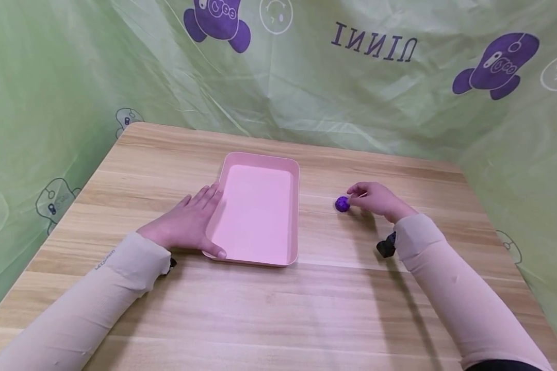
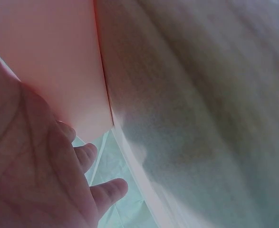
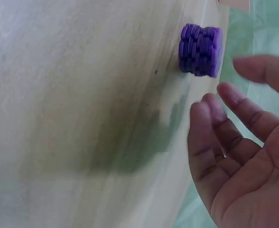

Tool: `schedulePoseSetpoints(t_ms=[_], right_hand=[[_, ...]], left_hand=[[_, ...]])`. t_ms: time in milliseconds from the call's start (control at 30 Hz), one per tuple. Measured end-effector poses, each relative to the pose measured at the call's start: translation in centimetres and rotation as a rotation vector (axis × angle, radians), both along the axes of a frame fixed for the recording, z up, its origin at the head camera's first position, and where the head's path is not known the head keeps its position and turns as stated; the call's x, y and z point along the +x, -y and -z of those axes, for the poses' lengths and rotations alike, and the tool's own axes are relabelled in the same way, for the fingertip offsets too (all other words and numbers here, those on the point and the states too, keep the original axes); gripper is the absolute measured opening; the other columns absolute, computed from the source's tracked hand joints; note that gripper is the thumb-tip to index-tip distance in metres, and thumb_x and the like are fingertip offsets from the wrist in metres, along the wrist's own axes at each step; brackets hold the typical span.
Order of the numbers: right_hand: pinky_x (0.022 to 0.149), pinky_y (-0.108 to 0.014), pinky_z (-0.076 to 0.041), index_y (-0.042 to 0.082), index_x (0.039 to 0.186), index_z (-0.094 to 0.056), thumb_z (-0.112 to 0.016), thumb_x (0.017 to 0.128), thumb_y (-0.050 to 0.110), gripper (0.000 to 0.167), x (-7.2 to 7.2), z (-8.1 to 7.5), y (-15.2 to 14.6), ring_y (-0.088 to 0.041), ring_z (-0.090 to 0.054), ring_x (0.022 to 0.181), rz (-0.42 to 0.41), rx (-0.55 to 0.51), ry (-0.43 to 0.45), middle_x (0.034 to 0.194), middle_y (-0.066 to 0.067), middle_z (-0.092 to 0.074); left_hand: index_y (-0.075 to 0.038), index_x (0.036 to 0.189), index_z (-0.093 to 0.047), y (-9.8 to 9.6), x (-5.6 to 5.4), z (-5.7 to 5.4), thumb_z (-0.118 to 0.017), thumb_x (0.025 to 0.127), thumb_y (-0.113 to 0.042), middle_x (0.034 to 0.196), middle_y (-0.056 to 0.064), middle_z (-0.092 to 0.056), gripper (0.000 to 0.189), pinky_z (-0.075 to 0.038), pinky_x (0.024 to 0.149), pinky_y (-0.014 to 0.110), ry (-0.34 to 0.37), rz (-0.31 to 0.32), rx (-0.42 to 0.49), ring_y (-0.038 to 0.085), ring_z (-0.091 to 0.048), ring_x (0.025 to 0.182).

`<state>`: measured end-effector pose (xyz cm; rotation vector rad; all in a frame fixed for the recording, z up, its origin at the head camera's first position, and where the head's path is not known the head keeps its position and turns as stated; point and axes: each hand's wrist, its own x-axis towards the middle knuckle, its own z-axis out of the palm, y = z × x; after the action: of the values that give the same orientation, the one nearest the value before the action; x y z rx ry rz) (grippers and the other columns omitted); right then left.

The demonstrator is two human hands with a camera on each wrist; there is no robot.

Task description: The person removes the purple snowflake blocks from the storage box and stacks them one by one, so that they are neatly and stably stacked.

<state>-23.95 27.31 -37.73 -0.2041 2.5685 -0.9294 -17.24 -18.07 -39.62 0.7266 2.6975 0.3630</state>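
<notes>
A shallow pink rectangular tray (image 1: 260,216) lies on the wooden table in the head view. My left hand (image 1: 187,219) rests over its left rim, fingers spread and straight, thumb at the near left corner; the left wrist view shows the palm beside the tray's outer wall (image 2: 58,71). To the right of the tray stands a small purple ribbed cylinder (image 1: 342,204) that looks built of stacked, notched layers (image 3: 200,50). Beside it is my right hand (image 1: 375,200), thumb and fingers loosely bent and parted. The right wrist view shows a gap between these fingertips and the cylinder.
Wood-grain table (image 1: 260,319) extends around the tray on all sides. Behind it and along both sides hangs a green curtain (image 1: 306,98) with purple cartoon prints. A black wrist device (image 1: 386,247) sits under the right cuff.
</notes>
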Motion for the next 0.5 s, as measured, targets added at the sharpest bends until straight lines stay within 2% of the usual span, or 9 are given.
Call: schedulePoseSetpoints(t_ms=[133,300,500], right_hand=[[0.098,-0.048,-0.050,-0.006,0.136,-0.059,-0.075,0.093,0.016,0.051,0.1,-0.2,1.1,-0.039,-0.061,0.116,-0.100,0.111,-0.056,0.128,-0.026,-0.063],[0.100,-0.054,-0.049,-0.007,0.134,-0.061,-0.081,0.089,0.016,0.054,0.1,-0.1,2.3,-0.040,-0.063,0.112,-0.194,0.218,-0.107,0.125,-0.027,-0.066],[0.106,-0.055,-0.046,-0.006,0.131,-0.065,-0.080,0.089,0.014,0.048,-0.1,-0.4,3.2,-0.040,-0.061,0.117,-0.232,0.297,-0.141,0.126,-0.026,-0.067]], left_hand=[[0.009,0.161,-0.005,0.0,0.0,-0.1,-0.079,0.066,-0.080,0.170,0.025,0.004,0.149,-0.011,0.120,0.069,0.001,-0.002,0.002,0.045,-0.001,0.155],[0.008,0.161,-0.005,0.0,0.1,0.0,-0.079,0.065,-0.079,0.170,0.025,0.003,0.150,-0.010,0.120,0.069,0.009,-0.005,0.004,0.045,0.000,0.155],[0.008,0.161,-0.004,0.1,0.0,0.0,-0.080,0.066,-0.078,0.170,0.025,0.005,0.149,-0.010,0.120,0.068,0.010,-0.002,-0.009,0.045,0.001,0.155]])
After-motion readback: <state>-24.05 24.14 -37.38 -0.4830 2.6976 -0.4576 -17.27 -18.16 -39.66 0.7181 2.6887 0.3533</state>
